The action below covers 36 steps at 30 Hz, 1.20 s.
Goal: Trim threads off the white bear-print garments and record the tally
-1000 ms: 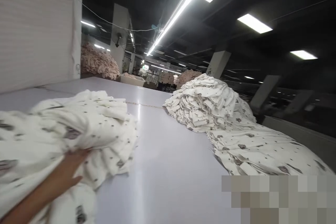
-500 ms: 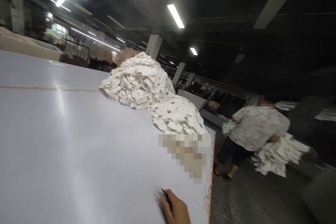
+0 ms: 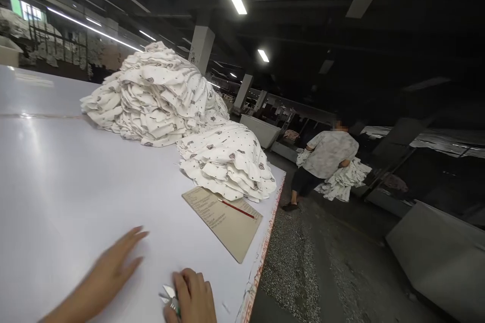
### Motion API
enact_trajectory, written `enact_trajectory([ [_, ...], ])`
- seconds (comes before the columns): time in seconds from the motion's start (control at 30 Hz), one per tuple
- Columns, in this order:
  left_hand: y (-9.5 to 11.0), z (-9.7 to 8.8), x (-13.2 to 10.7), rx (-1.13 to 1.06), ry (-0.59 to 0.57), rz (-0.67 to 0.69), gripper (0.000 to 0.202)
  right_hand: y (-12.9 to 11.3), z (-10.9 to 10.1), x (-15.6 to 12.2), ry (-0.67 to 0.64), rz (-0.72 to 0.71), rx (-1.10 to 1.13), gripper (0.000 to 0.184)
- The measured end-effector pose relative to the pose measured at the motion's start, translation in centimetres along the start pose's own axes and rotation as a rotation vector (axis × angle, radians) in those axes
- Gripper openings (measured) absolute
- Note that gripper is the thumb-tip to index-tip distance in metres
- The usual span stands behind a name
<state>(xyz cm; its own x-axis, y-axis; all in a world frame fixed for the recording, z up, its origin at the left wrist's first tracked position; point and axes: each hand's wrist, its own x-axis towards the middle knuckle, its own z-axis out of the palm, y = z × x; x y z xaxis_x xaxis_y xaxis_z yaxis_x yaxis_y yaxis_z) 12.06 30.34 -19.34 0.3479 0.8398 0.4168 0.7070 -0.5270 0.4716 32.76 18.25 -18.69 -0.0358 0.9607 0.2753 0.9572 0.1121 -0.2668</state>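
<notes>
No bins or trays near hands; white table [image 3: 68,186] bears everything. Right hand [image 3: 193,295], bottom centre of frame, fist closed round small snips [image 3: 170,297], metal tips poking out left, resting on table. Left hand [image 3: 113,267], lower left, blurred, fingers spread flat, holding nothing, just above or on table surface, cannot tell which. Brown card [image 3: 223,222] with red pencil [image 3: 237,208] at centre, near table edge. Printed fabric pile [image 3: 227,164] just behind card; taller pile [image 3: 151,96] upper left.

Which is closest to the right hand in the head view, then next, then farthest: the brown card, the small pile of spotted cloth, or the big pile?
From the right hand:
1. Brown card, just ahead, near the table's right edge.
2. Small cloth pile, behind the card.
3. Big cloth pile, farthest back, to the left.
</notes>
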Motion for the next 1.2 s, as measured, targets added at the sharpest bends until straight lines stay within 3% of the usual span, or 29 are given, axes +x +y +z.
enact_trajectory([
  [0.1,5.4,6.4,5.1,-0.041,-0.096,0.022,0.041,4.5,-3.1,2.1,-0.028,0.028,-0.035,0.044],
  [0.2,8.9,10.4,8.4,-0.040,-0.137,0.035,0.044,10.7,-6.8,6.5,-0.033,0.105,-0.117,0.029],
  [0.33,9.0,11.7,9.2,-0.015,-0.171,0.041,0.042,17.6,-8.9,12.6,-0.078,0.225,-0.275,0.015],
  [0.47,8.1,11.8,8.8,0.016,-0.194,0.033,0.042,20.7,-8.3,15.5,-0.212,0.303,-0.367,0.013],
  [0.6,8.1,12.0,8.9,0.029,-0.210,0.032,0.042,21.1,-8.2,16.0,-0.275,0.334,-0.328,0.011],
  [0.67,8.2,12.1,8.9,0.025,-0.211,0.036,0.042,20.5,-9.0,15.8,-0.264,0.342,-0.251,0.003],
  [0.7,8.2,12.1,8.9,0.024,-0.207,0.036,0.042,20.0,-9.5,15.5,-0.252,0.339,-0.193,0.008],
  [0.77,8.2,12.1,8.9,0.023,-0.194,0.034,0.042,18.7,-10.6,14.8,-0.218,0.310,-0.029,0.018],
  [0.87,8.2,12.1,8.9,0.025,-0.186,0.035,0.042,16.8,-11.1,13.9,-0.184,0.231,0.342,0.013],
  [0.93,8.3,12.0,9.0,0.036,-0.185,0.041,0.041,16.0,-10.2,14.0,-0.182,0.193,0.591,0.007],
  [1.03,8.3,12.0,9.1,0.069,-0.183,0.059,0.041,15.6,-7.3,15.1,-0.211,0.164,0.852,0.021],
  [1.1,8.3,12.1,9.1,0.097,-0.184,0.076,0.041,15.6,-5.1,15.8,-0.220,0.174,0.938,0.024],
  [1.2,8.2,12.3,9.0,0.137,-0.166,0.096,0.041,15.4,-2.2,16.3,-0.135,0.230,0.961,0.035],
])
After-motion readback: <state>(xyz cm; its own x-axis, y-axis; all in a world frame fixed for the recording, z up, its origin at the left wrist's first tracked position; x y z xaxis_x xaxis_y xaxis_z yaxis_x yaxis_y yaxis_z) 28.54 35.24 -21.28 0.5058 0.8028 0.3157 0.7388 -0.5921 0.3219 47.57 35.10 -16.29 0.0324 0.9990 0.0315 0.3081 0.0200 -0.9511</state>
